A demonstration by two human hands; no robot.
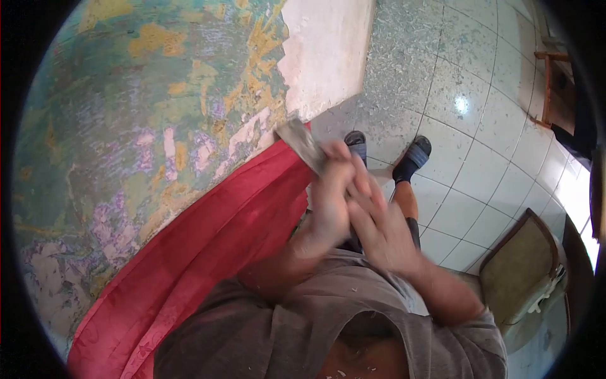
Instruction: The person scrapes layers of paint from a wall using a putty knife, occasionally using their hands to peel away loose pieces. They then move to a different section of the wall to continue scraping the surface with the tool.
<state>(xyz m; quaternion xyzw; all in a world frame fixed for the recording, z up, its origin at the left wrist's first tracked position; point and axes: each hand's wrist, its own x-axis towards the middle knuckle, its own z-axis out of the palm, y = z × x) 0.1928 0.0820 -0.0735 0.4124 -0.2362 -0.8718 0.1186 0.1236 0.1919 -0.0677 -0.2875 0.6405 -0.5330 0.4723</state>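
Note:
A scraper with a flat grey metal blade (300, 145) points up and to the left in front of my body. My left hand (329, 205) is closed around it just behind the blade. Right beside it, my right hand (382, 237) is closed over the handle end, its fingers close against the left hand. Both hands are blurred by motion, and the handle is mostly hidden. The blade's tip is near the edge of a surface with patchy, peeling paint (145, 88); whether it touches cannot be made out.
Red cloth (221, 234) runs along the painted surface's lower edge. A stripped white section (325, 50) lies beyond. Paint flakes (401, 69) litter the tiled floor (486, 183) near my sandalled feet (413, 155). A padded chair (521, 268) stands at right.

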